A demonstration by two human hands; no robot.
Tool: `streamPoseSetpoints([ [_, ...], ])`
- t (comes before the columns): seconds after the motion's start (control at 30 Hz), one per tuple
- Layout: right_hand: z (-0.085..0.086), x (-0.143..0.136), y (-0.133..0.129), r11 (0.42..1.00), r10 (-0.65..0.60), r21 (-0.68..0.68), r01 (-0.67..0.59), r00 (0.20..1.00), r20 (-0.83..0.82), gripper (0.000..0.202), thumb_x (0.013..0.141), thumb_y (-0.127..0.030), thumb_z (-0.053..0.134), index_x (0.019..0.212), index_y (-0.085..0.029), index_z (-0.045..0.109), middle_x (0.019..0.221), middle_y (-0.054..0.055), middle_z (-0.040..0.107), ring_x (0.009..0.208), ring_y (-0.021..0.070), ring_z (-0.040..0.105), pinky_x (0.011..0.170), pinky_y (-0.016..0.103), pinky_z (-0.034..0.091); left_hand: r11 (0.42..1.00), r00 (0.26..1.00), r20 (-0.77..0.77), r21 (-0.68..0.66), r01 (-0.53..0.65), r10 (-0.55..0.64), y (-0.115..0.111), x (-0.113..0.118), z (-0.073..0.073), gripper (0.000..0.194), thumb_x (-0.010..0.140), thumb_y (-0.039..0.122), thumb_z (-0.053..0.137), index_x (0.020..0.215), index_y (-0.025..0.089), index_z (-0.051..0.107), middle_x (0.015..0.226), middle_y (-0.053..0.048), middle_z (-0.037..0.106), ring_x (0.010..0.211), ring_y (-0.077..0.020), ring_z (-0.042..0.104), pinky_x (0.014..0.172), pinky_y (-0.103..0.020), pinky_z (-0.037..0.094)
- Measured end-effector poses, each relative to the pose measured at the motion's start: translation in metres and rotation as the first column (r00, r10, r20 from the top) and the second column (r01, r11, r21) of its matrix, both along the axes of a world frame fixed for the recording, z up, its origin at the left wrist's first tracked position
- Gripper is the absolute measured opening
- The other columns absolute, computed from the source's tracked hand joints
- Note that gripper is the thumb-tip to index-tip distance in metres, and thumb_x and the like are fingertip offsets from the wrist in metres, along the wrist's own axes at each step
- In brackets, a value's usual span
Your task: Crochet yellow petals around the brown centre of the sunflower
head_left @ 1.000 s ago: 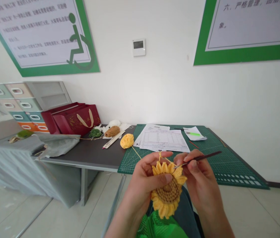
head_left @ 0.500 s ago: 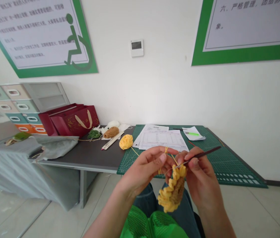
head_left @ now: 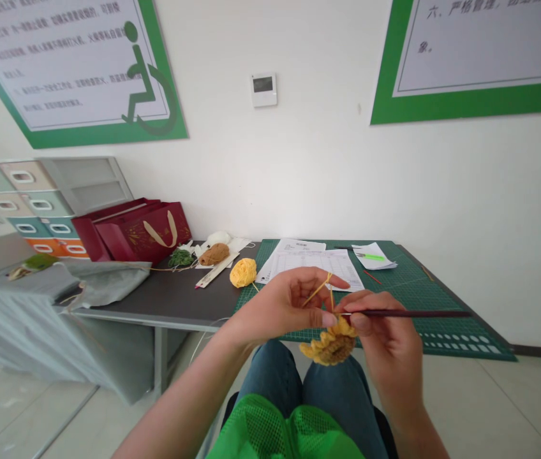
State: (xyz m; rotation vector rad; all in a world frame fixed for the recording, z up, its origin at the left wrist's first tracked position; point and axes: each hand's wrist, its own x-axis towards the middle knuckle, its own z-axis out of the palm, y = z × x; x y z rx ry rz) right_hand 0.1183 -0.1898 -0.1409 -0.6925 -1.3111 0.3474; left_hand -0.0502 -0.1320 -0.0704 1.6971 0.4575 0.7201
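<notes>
My left hand [head_left: 286, 302] pinches the upper edge of a yellow crocheted sunflower [head_left: 330, 344] with a brown centre, and yellow yarn [head_left: 319, 288] runs over its index finger. My right hand [head_left: 385, 338] grips a thin dark crochet hook [head_left: 409, 313] that lies almost level, its tip at the flower's top edge. The flower hangs nearly flat, seen edge-on, between both hands above my knees. The yarn leads back toward a yellow yarn ball [head_left: 244, 272] on the table.
A green cutting mat [head_left: 436, 287] covers the table's right side, with printed papers [head_left: 312, 262] and a green pen [head_left: 372, 257] on it. Brown yarn [head_left: 214, 254], green yarn [head_left: 181, 257], a ruler [head_left: 217, 270] and red gift bags [head_left: 142, 228] lie further left. Green mesh [head_left: 289, 430] rests on my lap.
The sunflower has tipped from facing me to lying almost flat and edge-on. My left hand shifted from covering its face to pinching its edge. The hook swung from slanting upward to nearly level.
</notes>
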Motion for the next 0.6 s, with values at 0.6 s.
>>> streamPoseSetpoints([
  [0.6,-0.016,-0.028,0.004,0.947,-0.289,0.067,0.315,0.923,-0.255,0.008,0.096,-0.015,0.064,0.097,-0.023,0.067,0.093,0.002,0.068,0.089,0.0179,0.069,0.077,0.033,0.055,0.552,0.771,0.185,0.600,-0.580,0.609,-0.069,0.025,-0.057,0.057,0.095,0.002,0.053,0.149,0.020,0.049,0.147,-0.015,0.060,0.134,-0.0224,0.057,0.102,-0.034,0.055],
])
